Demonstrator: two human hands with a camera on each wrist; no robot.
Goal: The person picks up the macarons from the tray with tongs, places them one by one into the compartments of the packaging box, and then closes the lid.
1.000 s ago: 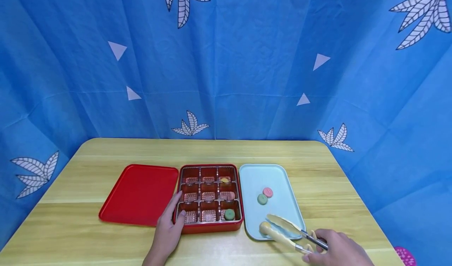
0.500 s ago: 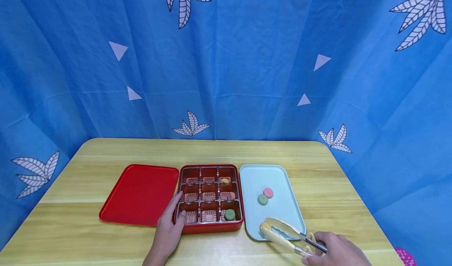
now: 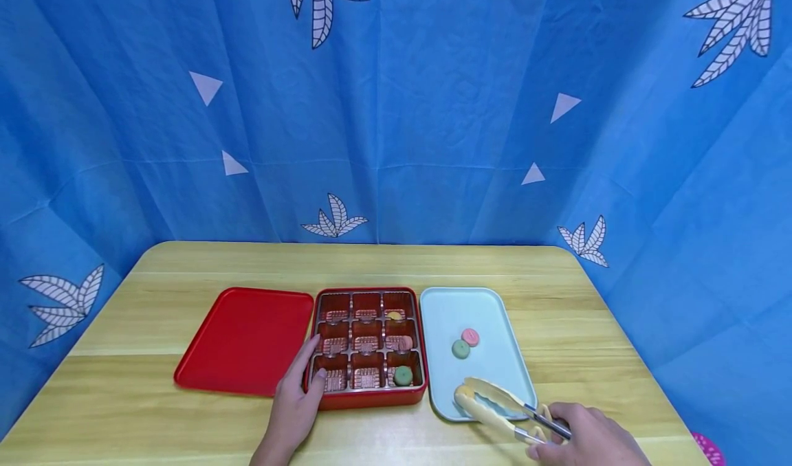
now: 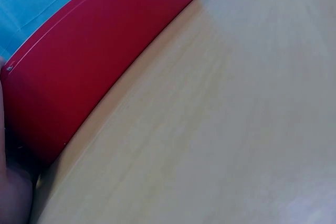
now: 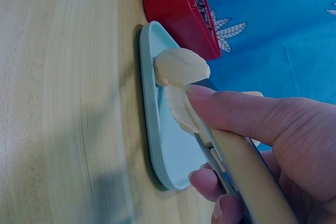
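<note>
My left hand [image 3: 297,397] holds the front left corner of a red box [image 3: 371,402], its thumb over the rim and fingers along the left side. A compartmented insert in the box holds a green macaron [image 3: 403,376], a pinkish round piece [image 3: 405,343] and a yellow piece [image 3: 394,315] in its right column. My right hand [image 3: 588,435] grips metal-handled tongs [image 3: 491,418] with cream tips. Those tips stand around a yellow macaron [image 3: 465,390] at the front left of the light blue tray [image 3: 458,308]. In the right wrist view the tips largely hide it.
Farther back on the blue tray, a pink macaron [image 3: 470,337] and a green macaron [image 3: 460,348] lie side by side. Left of the box lies a flat red lid [image 3: 247,339]. A blue patterned curtain [image 3: 433,143] hangs behind the wooden table [image 3: 185,267].
The tong tips have drawn closer together around the yellow macaron, and the right hand has shifted slightly left. My left hand stays on the box.
</note>
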